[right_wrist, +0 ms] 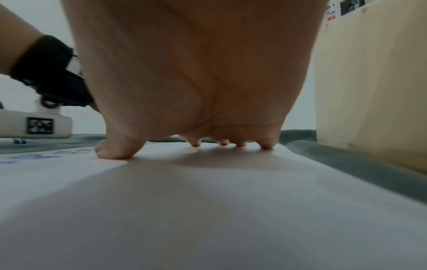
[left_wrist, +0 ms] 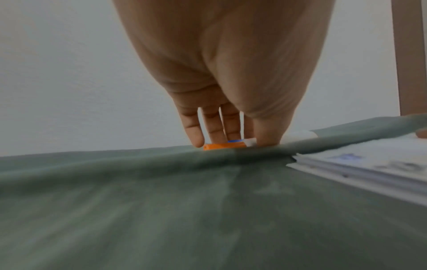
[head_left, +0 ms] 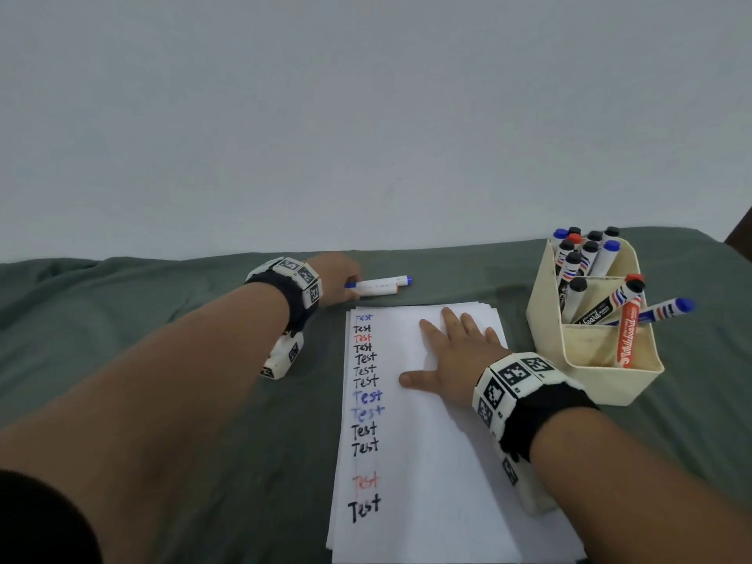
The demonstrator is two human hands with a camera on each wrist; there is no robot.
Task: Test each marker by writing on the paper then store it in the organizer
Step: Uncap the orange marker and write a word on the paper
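A paper stack [head_left: 427, 441] with a column of "Test" words lies on the green cloth. My right hand [head_left: 451, 352] presses flat on it with fingers spread, and its fingertips [right_wrist: 196, 144] touch the sheet [right_wrist: 208, 201]. Just beyond the paper's far edge lie two markers [head_left: 380, 287] side by side, one blue-capped and one with an orange body [left_wrist: 221, 146]. My left hand [head_left: 337, 278] reaches over their left ends, fingers behind and thumb in front, pinching them [left_wrist: 242, 142]. The cream organizer [head_left: 590, 380] stands at the right.
The organizer's back and front compartments hold several capped markers [head_left: 586, 254], some leaning out to the right. Its wall [right_wrist: 369, 91] stands close beside my right hand. A plain wall rises behind the cloth-covered surface [left_wrist: 161, 210]. The paper stack's corner [left_wrist: 369, 164] lies right of my left hand.
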